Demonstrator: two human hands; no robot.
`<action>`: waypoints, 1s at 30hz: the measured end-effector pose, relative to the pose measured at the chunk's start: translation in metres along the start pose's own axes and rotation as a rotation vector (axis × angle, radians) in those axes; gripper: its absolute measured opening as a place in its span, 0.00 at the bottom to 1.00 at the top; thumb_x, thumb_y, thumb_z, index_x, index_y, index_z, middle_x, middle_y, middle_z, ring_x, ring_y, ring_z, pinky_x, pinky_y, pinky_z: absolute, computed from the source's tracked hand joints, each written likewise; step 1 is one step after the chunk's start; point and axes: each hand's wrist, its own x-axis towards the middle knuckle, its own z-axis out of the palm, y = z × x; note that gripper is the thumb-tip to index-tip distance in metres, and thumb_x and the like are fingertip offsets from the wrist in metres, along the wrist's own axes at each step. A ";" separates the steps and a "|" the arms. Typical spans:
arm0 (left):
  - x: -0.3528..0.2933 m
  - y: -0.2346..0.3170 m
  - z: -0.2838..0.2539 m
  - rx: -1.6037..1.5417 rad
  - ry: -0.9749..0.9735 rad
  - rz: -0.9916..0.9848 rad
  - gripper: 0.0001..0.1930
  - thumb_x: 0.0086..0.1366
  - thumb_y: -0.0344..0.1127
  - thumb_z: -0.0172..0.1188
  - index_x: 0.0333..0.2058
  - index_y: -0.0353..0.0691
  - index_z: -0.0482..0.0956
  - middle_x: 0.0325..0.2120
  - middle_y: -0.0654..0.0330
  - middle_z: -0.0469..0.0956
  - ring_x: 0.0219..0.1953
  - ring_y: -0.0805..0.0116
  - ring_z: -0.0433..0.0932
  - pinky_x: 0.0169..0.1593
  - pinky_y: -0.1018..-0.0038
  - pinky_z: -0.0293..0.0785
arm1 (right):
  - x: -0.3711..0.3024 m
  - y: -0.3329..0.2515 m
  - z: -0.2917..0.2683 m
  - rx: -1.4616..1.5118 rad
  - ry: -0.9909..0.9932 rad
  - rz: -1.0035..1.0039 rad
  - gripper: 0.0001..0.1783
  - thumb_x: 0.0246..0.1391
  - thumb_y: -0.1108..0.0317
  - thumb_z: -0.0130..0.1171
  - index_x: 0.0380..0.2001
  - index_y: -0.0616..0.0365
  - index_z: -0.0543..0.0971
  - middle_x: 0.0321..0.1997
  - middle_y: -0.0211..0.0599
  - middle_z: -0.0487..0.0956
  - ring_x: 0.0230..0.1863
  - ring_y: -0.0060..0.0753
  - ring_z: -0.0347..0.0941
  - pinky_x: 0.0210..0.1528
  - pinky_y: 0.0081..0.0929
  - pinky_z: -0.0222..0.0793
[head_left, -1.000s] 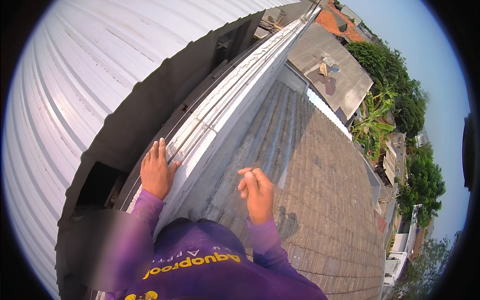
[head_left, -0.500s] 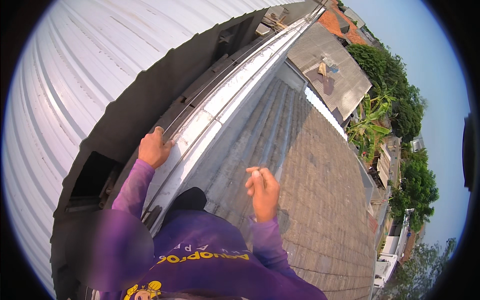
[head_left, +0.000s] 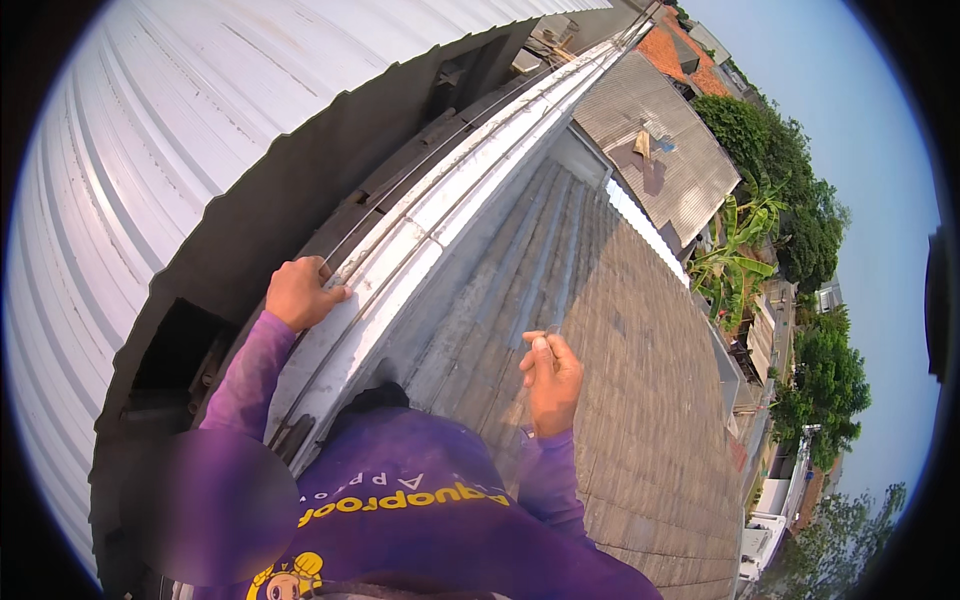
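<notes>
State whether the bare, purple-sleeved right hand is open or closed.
Closed: the right hand pinches a faint thin thing, thumb against curled fingers; kind unclear.

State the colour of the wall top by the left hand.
Mostly white: the wall top by the left hand, best seen in the head view.

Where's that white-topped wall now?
In the head view, the white-topped wall slants up from lower left between the pale metal roof and the brown tiled roof, with the left hand at its edge.

You have a white wall (head_left: 385, 262) beside you, thin rods (head_left: 434, 239) running along its top; right of that wall slopes a tiled roof (head_left: 640, 420).
</notes>
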 end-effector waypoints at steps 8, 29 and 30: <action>-0.008 0.007 -0.003 -0.006 -0.006 -0.003 0.25 0.49 0.48 0.79 0.34 0.30 0.85 0.25 0.44 0.84 0.31 0.48 0.86 0.41 0.60 0.82 | 0.120 -0.015 0.039 -0.212 -0.122 -0.262 0.14 0.73 0.62 0.56 0.42 0.61 0.85 0.24 0.24 0.75 0.24 0.11 0.64 0.26 0.18 0.59; -0.004 0.038 -0.005 -0.027 -0.016 -0.172 0.28 0.46 0.45 0.78 0.39 0.26 0.83 0.29 0.41 0.85 0.35 0.49 0.88 0.45 0.64 0.82 | 0.246 -0.008 0.063 -0.255 -0.027 -0.303 0.13 0.69 0.66 0.59 0.50 0.58 0.85 0.23 0.24 0.75 0.26 0.15 0.69 0.31 0.21 0.63; -0.006 0.037 -0.002 -0.027 0.006 -0.181 0.28 0.45 0.44 0.78 0.39 0.26 0.83 0.29 0.41 0.85 0.34 0.49 0.88 0.44 0.64 0.81 | 0.252 -0.002 0.062 -0.268 -0.019 -0.295 0.13 0.69 0.67 0.59 0.50 0.58 0.86 0.23 0.25 0.76 0.27 0.16 0.70 0.32 0.22 0.65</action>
